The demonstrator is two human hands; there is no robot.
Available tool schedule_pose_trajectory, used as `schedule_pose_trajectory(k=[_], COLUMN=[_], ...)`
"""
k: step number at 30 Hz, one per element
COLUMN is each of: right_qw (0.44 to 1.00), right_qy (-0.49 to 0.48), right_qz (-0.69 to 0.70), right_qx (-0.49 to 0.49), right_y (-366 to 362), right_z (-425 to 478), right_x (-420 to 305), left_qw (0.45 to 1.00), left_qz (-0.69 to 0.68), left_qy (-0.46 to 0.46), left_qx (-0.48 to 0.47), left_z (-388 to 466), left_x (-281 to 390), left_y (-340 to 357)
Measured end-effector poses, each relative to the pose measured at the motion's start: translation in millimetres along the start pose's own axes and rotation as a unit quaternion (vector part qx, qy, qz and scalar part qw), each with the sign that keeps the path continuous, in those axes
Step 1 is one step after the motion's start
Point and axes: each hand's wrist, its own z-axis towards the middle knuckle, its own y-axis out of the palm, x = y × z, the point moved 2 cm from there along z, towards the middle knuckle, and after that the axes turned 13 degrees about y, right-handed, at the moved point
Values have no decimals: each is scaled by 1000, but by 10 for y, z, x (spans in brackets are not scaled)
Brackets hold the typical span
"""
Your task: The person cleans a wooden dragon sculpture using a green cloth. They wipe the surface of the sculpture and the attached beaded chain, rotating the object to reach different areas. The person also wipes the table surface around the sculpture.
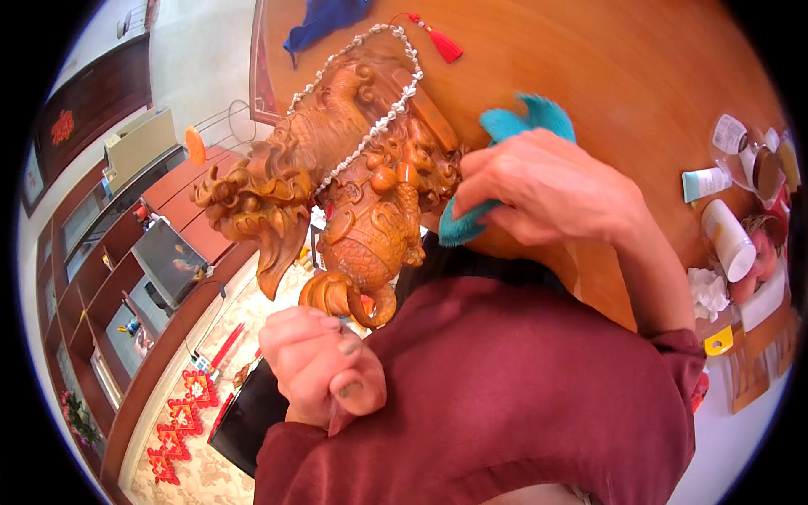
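A carved wooden dragon-like figure, glossy brown with scales and curls, stands before me at the wooden table. Around its upper part hangs a string of small whitish beads with a red tassel lying on the tabletop. My right hand pinches a fluffy teal cloth beside the carved base, and part of the cloth hangs below the fingers. My left hand is curled into a fist just below the figure's rolled lower end; nothing shows inside it. Whether it touches the carving cannot be told.
A blue cloth lies on the table at the far side. To the right are a teal-and-white tube, a white bottle, crumpled tissue and several packages. Wooden shelving and a black chair-like object stand left.
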Motion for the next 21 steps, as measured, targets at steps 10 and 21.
schedule_pose_trajectory(k=[10,21], right_qw=[988,949], right_qy=[-2,65], right_qz=[-73,-241], right_qx=[136,193], right_y=[405,669], right_z=[-164,-343], right_x=[-313,-711], left_qw=[998,998], left_qz=[-22,-12], left_qy=[43,30], left_qx=[31,48], left_z=[-4,-2], left_x=[-64,-70], left_y=[51,66])
